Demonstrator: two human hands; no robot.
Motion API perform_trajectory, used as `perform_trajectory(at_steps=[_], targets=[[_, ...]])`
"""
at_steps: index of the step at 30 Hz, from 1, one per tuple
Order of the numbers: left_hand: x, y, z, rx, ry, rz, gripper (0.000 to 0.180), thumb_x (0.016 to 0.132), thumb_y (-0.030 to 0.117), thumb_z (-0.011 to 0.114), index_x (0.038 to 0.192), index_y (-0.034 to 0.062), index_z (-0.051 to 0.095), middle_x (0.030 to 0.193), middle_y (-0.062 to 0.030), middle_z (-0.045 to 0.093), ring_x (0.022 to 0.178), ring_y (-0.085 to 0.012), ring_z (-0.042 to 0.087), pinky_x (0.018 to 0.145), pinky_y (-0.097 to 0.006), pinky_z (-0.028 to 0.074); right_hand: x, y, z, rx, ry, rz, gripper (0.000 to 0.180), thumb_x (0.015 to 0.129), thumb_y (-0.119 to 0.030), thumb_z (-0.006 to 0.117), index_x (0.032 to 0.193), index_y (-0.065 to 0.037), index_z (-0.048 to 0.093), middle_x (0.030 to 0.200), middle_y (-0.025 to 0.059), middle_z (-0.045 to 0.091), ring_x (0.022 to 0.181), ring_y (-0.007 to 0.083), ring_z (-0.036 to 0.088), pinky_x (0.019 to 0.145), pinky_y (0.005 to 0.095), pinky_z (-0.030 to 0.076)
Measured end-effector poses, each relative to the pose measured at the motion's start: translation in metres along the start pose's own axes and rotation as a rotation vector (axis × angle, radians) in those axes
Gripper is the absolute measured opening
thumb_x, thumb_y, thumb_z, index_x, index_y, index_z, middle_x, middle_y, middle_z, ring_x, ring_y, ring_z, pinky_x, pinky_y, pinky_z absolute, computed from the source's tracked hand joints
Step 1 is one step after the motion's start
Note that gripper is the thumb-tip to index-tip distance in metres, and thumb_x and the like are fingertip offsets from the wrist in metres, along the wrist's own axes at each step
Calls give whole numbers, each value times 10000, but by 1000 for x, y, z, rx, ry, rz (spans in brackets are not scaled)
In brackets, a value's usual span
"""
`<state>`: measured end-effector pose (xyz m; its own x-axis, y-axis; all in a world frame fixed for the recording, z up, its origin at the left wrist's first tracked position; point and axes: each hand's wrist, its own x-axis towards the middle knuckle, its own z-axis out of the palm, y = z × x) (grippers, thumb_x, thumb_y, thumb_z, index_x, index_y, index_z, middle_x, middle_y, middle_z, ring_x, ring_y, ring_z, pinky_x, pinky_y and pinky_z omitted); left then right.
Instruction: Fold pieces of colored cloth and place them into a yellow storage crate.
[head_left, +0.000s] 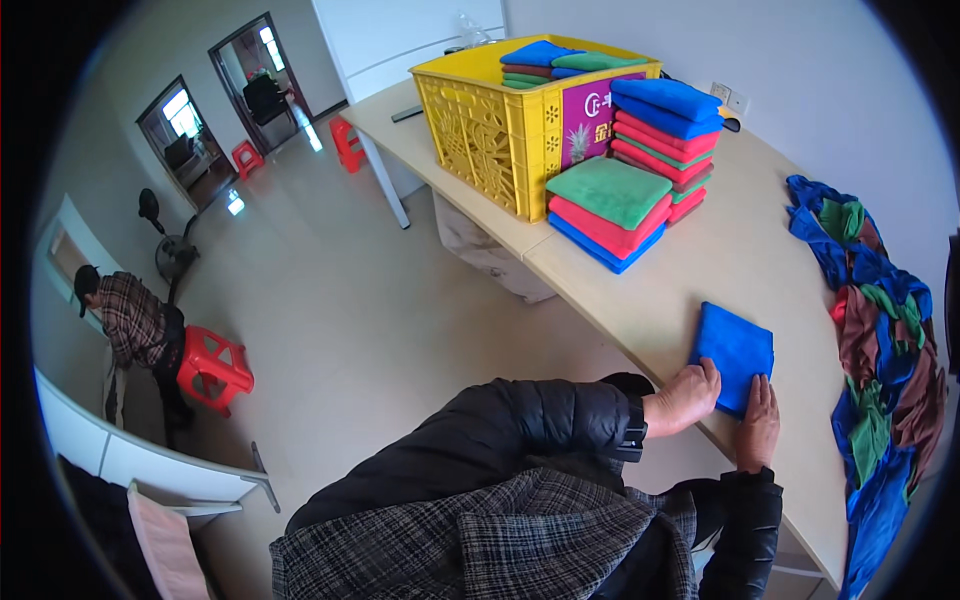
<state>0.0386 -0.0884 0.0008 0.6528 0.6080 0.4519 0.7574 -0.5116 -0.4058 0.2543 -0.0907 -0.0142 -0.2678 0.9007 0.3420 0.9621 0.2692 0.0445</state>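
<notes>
A blue folded towel (733,345) lies flat on the table near its front edge. My left hand (686,400) is at its lower left edge, fingers bent and closed on the cloth. On its lower right corner lies my right hand (760,428), fingers stretched out along the fabric. Farther back stands a short stack of folded towels (610,200), green over red over blue. Behind it a taller stack (668,125) has blue ones on top of red and green ones. Loose crumpled towels (880,330) in blue, green, brown and red run along the right side.
A yellow plastic crate (490,135) holding folded towels stands at the back of the table (770,230). Across the floor a person in a plaid shirt (135,310) is beside a red stool (215,370). More red stools (347,145) stand farther off, near a fan (175,250).
</notes>
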Motion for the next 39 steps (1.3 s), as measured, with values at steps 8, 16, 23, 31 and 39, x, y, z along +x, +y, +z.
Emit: perform_trajectory(at_steps=[8, 16, 23, 31, 39], targets=[[1, -11, 16, -57, 82, 15, 439, 754, 82, 557, 1097, -188, 599, 1028, -328, 655, 726, -254, 649, 620, -325, 514, 12, -6, -18, 62, 11, 2, 573, 832, 50, 498, 1402, 39, 449, 1451, 216, 480, 1289, 379, 506, 1078, 417, 429], [4, -13, 3, 76, 15, 74, 407, 813, 96, 542, 1154, -118, 603, 1095, -289, 651, 748, -225, 630, 625, -286, 508, 11, 0, -20, -34, -46, 4, 545, 876, -28, 486, 1414, 34, 425, 1469, 201, 463, 1254, 350, 531, 1052, 406, 443], [-6, -2, 11, 180, 44, 96, 423, 815, 104, 553, 1177, -107, 607, 1098, -298, 656, 719, -223, 614, 597, -284, 493, -8, 4, -16, -101, -81, -20, 559, 904, -43, 479, 1446, 53, 382, 1501, 199, 423, 1243, 324, 535, 1046, 398, 434], [-10, -4, 9, 98, 3, 60, 461, 820, 128, 564, 1203, -124, 607, 1120, -325, 650, 688, -246, 626, 546, -305, 484, -7, 0, -18, -136, -133, -25, 623, 866, 37, 512, 1468, 56, 354, 1525, 201, 398, 1262, 332, 526, 1054, 415, 428], [-10, -9, 9, 76, 52, 80, 437, 816, 119, 566, 1179, -121, 610, 1123, -307, 654, 692, -238, 622, 567, -287, 492, 1, 3, -59, -73, -244, -18, 598, 782, 104, 487, 1375, 27, 479, 1348, 198, 553, 1141, 351, 575, 998, 437, 453]])
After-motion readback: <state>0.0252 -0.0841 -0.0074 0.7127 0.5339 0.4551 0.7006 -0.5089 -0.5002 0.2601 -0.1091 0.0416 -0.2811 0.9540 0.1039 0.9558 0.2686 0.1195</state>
